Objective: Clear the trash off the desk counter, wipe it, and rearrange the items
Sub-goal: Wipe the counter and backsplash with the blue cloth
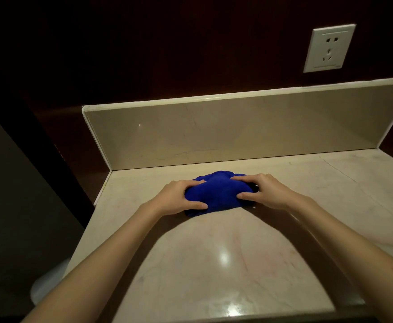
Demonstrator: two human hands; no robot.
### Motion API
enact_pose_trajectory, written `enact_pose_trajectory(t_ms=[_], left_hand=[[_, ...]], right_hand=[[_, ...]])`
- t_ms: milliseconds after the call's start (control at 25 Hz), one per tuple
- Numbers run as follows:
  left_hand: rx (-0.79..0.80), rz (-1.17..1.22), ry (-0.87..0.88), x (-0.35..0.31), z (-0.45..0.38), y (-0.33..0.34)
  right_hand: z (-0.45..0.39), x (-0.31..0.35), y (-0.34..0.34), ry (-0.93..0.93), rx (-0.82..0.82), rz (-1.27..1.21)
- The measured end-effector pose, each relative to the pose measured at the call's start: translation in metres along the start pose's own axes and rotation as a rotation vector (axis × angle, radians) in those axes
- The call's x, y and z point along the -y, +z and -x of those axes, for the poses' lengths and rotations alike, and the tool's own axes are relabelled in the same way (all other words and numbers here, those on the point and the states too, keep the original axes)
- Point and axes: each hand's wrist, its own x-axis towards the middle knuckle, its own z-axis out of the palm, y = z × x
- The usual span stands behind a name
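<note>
Two bare forearms reach forward over the counter point(214, 264) and meet on a bunched blue cloth point(216, 194) that lies on the pale stone toward the back, a little short of the upright backsplash point(226, 129). The left hand point(179, 197) grips the cloth's left end: its thumb lies along the near edge, pointing right, and its fingers curl over the top. The right hand point(261, 191) holds the right end the same way, thumb pressed into the near side and fingers point(242, 178) bent across the crest. Both wrists are nearly level, with the elbows out of frame below.

At the far left, beyond the counter's edge, a pale rounded shape point(48, 280) sits low in deep shadow; what it is cannot be made out. The cloth's underside and its right end are hidden beneath the right hand. A small dark patch just right of that hand is unclear. On the dark wall at upper right is a white socket point(329, 48).
</note>
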Motion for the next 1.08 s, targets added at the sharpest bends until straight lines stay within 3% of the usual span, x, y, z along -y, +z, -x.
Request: enact_pose_trajectory(t_ms=[520, 840, 1080], left_hand=[[0.02, 0.095, 0.053, -0.075, 0.096, 0.059], [-0.012, 0.082, 0.067, -0.111, 0.133, 0.091], [-0.051, 0.088, 0.064, -0.112, 0.13, 0.101]], right_hand=[[0.136, -0.005, -0.015, -0.101, 0.089, 0.0], [0.206, -0.02, -0.015, -0.193, 0.046, 0.049], [0.213, -0.029, -0.011, -0.233, 0.005, 0.046]])
